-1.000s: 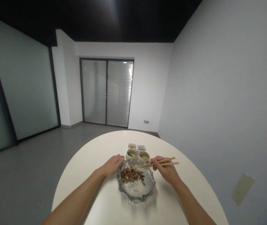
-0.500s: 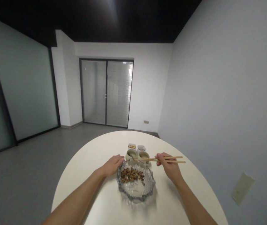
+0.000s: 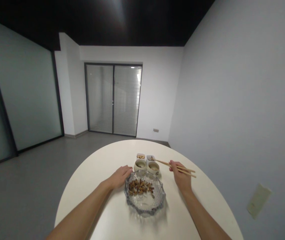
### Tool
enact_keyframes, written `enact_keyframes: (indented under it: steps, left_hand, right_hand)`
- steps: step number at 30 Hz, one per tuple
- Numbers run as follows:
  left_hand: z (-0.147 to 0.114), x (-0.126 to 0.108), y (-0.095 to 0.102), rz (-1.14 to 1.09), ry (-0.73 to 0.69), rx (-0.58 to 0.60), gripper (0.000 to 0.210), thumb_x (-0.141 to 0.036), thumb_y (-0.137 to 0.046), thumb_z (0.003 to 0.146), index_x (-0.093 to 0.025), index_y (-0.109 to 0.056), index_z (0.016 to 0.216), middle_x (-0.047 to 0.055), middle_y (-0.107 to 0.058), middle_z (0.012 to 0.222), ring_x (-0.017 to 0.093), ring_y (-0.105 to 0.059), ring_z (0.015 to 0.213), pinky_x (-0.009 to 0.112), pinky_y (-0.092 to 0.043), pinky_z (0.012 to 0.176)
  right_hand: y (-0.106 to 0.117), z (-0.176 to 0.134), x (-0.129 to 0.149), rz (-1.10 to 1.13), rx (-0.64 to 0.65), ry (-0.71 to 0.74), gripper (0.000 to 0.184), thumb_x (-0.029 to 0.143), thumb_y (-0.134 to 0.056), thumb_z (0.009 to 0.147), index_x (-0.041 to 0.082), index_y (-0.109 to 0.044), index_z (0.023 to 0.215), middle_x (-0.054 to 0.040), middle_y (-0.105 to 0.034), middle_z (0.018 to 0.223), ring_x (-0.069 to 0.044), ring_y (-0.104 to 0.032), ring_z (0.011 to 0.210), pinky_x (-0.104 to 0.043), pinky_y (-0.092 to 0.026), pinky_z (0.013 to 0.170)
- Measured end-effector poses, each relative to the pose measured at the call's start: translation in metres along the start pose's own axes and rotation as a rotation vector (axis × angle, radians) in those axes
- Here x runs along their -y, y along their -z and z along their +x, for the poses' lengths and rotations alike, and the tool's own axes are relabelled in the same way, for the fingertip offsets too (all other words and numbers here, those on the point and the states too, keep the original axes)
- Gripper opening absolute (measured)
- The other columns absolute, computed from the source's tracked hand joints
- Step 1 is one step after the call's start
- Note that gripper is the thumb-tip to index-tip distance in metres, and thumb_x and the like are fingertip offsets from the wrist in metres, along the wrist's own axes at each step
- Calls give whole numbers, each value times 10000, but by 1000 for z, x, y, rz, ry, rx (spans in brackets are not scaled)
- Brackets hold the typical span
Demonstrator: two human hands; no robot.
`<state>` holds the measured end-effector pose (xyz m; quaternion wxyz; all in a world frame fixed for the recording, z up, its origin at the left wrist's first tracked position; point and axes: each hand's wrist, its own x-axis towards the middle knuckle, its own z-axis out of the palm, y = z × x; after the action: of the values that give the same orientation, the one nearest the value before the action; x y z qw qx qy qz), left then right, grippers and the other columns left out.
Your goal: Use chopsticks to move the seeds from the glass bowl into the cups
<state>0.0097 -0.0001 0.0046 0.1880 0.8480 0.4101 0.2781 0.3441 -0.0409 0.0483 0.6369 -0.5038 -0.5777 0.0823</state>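
My right hand (image 3: 182, 175) is closed around a pair of wooden chopsticks (image 3: 168, 163). Their tips reach the back right small white dish (image 3: 150, 161), which has small dark bits in it; whether the tips pinch anything is too small to tell. My left hand (image 3: 120, 176) lies with fingers stretched out against the left rim of a scalloped glass bowl (image 3: 159, 197). Inside that bowl, brown elongated pieces (image 3: 140, 187) are heaped toward the back left. Behind it stand two beige cups, the left cup (image 3: 136, 166) and the right cup (image 3: 156, 169).
Another small white dish (image 3: 137, 158) at the back left holds pale yellowish pieces. Everything stands on a round white table (image 3: 94, 170). A white wall (image 3: 232, 116) rises close on the right, and a glass door (image 3: 113, 100) is at the far end.
My right hand has shifted slightly right, and the chopstick tips have swung from above the glass bowl's back rim to the back right white dish. My left hand has stayed in place.
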Motion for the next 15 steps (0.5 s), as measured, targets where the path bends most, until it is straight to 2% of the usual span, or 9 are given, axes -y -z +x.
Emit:
enact_keyframes:
  steps: [7,15]
  left_hand:
    - [0,-3,2,3,26,12,638,-582,-210,1102,-220,-720,1228,89,-735,1274,279,-610,1190,403,-420,1126]
    - [0,1,1,3,23,25,645,-590,-210,1099,-222,-722,1239,87,-724,1309,287,-597,1214,410,-406,1140]
  right_hand:
    - [-1,1,1,-11,28,4,615,783,-593,880,208,-749,725,-50,-723,631,-229,-692,603,-317,-546,591]
    - [4,1,8,61,-15,-27,604,774,-642,870,195,-779,765,-69,-742,646,-233,-695,602,-314,-545,561]
